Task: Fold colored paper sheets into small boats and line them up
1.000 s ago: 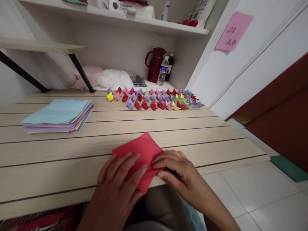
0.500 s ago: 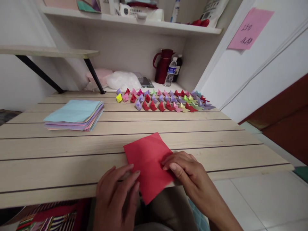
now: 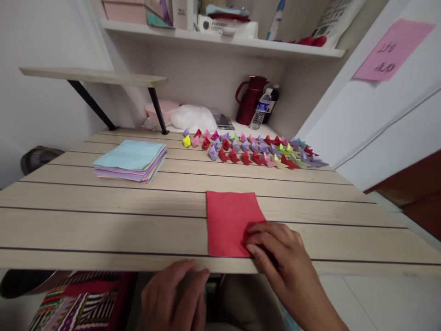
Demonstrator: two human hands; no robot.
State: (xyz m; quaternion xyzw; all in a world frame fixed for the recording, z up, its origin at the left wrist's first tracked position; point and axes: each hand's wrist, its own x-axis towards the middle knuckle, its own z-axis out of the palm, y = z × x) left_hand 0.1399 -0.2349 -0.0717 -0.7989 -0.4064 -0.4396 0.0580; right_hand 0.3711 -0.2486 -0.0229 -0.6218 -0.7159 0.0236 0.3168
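Note:
A red folded paper [image 3: 231,221] lies flat on the wooden table [image 3: 103,220], near its front edge. My right hand [image 3: 279,253] rests on the paper's lower right corner, fingers curled and pressed down on it. Just below the table edge sits my left hand [image 3: 175,294], off the paper, with its fingers loosely curled and nothing seen in them.
A stack of coloured paper sheets [image 3: 132,160] lies at the left. Several small folded paper pieces [image 3: 251,151] stand in rows at the back right. A dark red jug [image 3: 251,99] and a water bottle [image 3: 261,109] stand at the rear. A wall with a pink note [image 3: 392,50] is on the right.
The red paper has turned from a diamond to square with the table edge. My left hand has come off it and dropped below the edge. The view has shifted left.

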